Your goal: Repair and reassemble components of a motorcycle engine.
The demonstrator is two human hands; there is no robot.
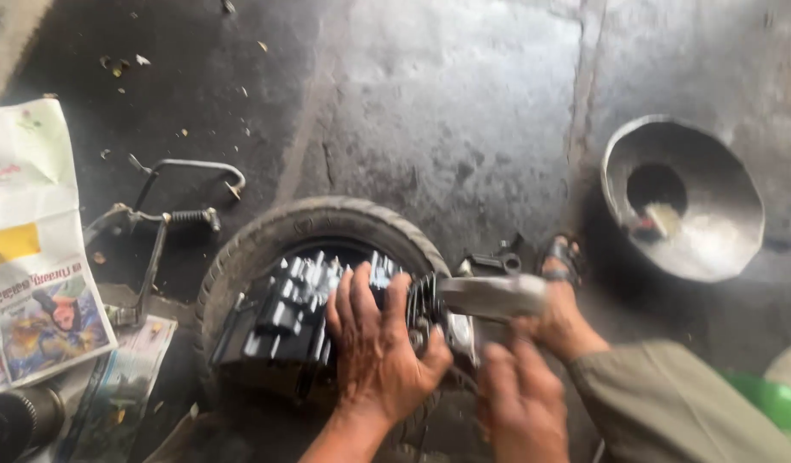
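A dark finned engine block (288, 321) rests inside a small black tyre (267, 236) on the floor. My left hand (378, 347) lies flat on top of the engine with its fingers spread. My right hand (520, 403) is blurred and sits low at the engine's right side, by a silver metal part (490, 296) that sticks out to the right. Whether my right hand grips that part I cannot tell. My foot in a sandal (563, 291) and my knee in olive cloth (670, 403) are just beyond it.
A dented metal bowl (713, 171) with a dark pool of liquid stands at the right. Newspaper sheets (31, 257) cover the floor at the left, next to a bent metal lever with a spring (168, 214). A green object (777, 399) shows at the lower right. The concrete floor (455, 103) is oily.
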